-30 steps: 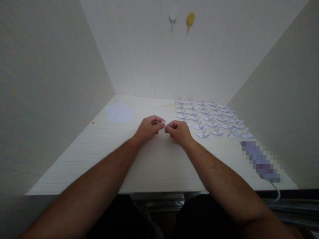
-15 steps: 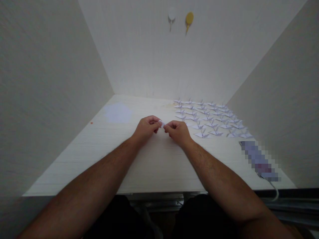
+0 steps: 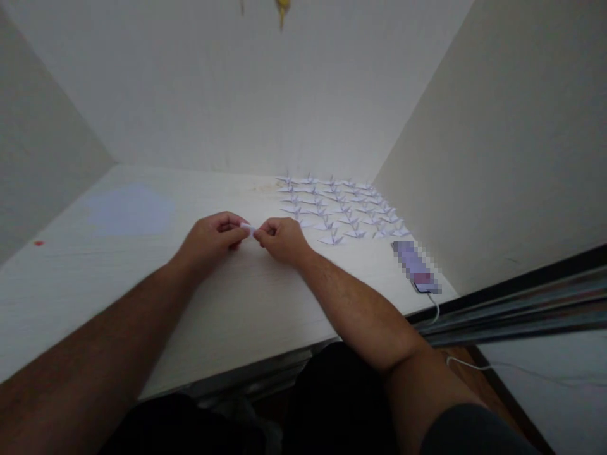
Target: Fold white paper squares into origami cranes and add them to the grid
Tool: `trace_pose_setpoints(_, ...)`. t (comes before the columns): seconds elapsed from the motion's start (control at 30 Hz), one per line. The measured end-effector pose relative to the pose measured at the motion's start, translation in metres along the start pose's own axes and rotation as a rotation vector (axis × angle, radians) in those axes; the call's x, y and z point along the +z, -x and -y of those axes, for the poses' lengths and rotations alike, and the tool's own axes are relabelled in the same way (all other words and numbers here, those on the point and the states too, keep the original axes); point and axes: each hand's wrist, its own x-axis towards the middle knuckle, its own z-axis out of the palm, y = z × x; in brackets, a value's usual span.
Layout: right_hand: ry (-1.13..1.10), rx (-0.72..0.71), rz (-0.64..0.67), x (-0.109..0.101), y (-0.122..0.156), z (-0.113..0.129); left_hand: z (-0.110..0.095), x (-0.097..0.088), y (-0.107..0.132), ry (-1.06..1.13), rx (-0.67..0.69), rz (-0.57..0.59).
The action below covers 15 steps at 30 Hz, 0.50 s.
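A small folded piece of white paper (image 3: 247,227) is pinched between my two hands above the middle of the table. My left hand (image 3: 215,237) grips its left end between thumb and fingers. At its right end, the fingertips of my right hand (image 3: 282,239) are closed on it. Much of the paper is hidden by my fingers, so its folds cannot be made out. Just right of my right hand, several white paper cranes (image 3: 332,239) stand in rows on the table.
A pale sheet or stack of white paper (image 3: 130,212) lies at the left of the white table (image 3: 227,328). A small red bit (image 3: 38,243) sits near the left edge. At right lies a phone (image 3: 415,265) with a white cable (image 3: 435,309). Walls rise behind and on both sides.
My view has turned to the right, so the table, hands and cranes appear further left. Both hands still pinch the paper, and slightly more of it shows between them.
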Motion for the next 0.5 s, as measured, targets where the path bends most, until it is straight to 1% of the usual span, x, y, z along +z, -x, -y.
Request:
trace_pose_setpoints(0.1, -0.075, 0.011, -0.015, 0.0005, -0.0009, -0.003, 0.0014, -0.0004, 0.0002, 0.062, 0.027, -0.007)
trace_pose_setpoints(0.2, -0.234, 0.011, -0.014, 0.0036, -0.0003, -0.0043, 0.0017, 0.0027, 0.0009, 0.201, 0.008, -0.023)
trace_pose_setpoints(0.3, -0.438, 0.006, -0.032, 0.0065, 0.0006, -0.0042, 0.0002, 0.0054, 0.0007, 0.365, -0.066, -0.041)
trace_pose_setpoints(0.33, -0.488, 0.002, -0.033, 0.007, 0.0009, -0.0037, -0.0008, 0.006, 0.0008, 0.407, -0.12, -0.029)
trace_pose_setpoints(0.4, -0.555, -0.007, -0.057, 0.0071, 0.0016, -0.0023, -0.0029, 0.0066, 0.0013, 0.466, -0.173, -0.013)
trace_pose_setpoints(0.5, -0.606, 0.004, -0.095, 0.0061, 0.0028, 0.0013, -0.0049, 0.0069, 0.0033, 0.511, -0.197, 0.007)
